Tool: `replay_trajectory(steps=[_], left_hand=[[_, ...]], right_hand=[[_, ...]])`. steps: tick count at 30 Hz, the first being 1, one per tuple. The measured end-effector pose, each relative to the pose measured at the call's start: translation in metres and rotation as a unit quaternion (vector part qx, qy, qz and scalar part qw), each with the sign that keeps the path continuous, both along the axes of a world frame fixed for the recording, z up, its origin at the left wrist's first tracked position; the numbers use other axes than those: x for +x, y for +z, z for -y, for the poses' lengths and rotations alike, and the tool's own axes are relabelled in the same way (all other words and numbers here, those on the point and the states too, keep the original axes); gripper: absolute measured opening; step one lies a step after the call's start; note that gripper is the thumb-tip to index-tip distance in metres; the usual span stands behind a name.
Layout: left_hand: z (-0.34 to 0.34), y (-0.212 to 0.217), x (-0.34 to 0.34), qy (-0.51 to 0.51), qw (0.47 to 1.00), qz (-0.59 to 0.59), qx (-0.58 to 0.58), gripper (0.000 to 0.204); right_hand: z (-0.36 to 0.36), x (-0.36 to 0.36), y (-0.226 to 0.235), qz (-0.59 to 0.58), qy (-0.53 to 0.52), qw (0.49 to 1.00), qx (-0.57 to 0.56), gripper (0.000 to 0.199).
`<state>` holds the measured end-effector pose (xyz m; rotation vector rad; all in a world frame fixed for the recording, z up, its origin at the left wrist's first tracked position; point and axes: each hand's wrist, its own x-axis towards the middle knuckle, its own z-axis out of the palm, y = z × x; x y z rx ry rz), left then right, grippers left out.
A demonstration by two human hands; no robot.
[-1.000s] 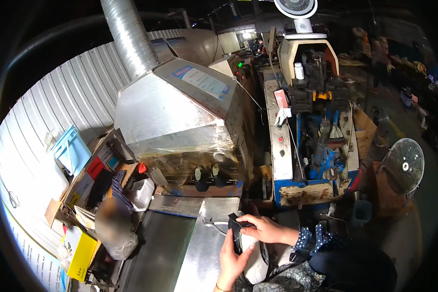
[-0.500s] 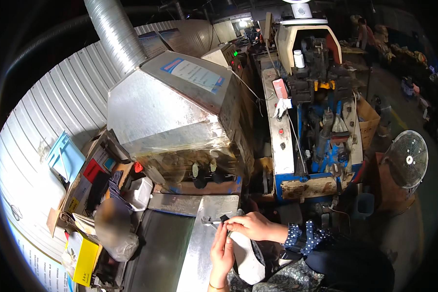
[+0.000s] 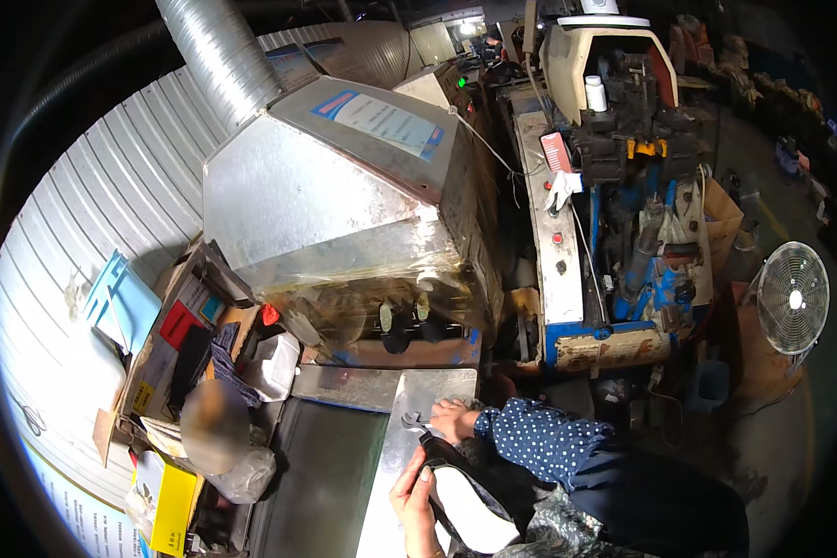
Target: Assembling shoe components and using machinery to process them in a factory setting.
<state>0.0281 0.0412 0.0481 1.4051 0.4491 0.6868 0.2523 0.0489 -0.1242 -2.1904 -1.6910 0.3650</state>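
My left hand (image 3: pixel 412 502) grips a shoe (image 3: pixel 471 510) by its narrow end. The shoe has a black upper and a white underside turned up, and it lies above my lap. Over the metal plate (image 3: pixel 409 395), my right hand (image 3: pixel 453 421) has its fingers curled at a small metal tool with an open-jawed head (image 3: pixel 413 421). The tool's handle is hidden by those fingers.
A dark conveyor belt (image 3: pixel 316 465) runs left of the plate. Ahead stands a metal hooded machine (image 3: pixel 335 205) with dark shoes (image 3: pixel 395 335) at its opening. Boxes and a yellow carton (image 3: pixel 172 507) crowd the left; a fan (image 3: pixel 793 299) stands right.
My right hand has left the shoe's end and moved forward to the metal tool on the plate. My left hand still holds the shoe. The view has shifted slightly.
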Motion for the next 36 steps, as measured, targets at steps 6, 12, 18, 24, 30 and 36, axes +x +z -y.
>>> replay_trajectory(steps=[6,12,18,24,30,36], left_hand=[[0.013,0.015,-0.007,-0.025,0.993,0.013,0.113,0.034],[0.071,0.057,-0.026,-0.05,0.934,0.012,0.352,0.027],[0.089,0.097,-0.027,-0.057,0.909,0.034,0.411,0.018],[0.124,0.115,-0.059,-0.039,0.969,0.026,0.243,0.02],[0.119,0.106,-0.054,0.111,0.975,-0.005,0.192,0.026],[0.055,0.052,-0.002,0.105,0.906,-0.259,0.319,0.016]], right_hand=[[-0.025,-0.007,-0.019,0.142,0.148,0.973,-0.107,0.035],[-0.04,-0.032,-0.021,-0.024,-0.244,0.966,-0.085,0.033],[0.003,0.024,0.013,-0.039,-0.1,0.992,-0.071,0.037],[0.084,0.022,0.071,-0.22,-0.16,0.954,0.124,0.027],[0.207,0.005,0.097,-0.629,-0.201,0.739,0.134,0.024],[0.287,-0.044,0.11,-0.476,-0.267,0.837,0.047,0.031]])
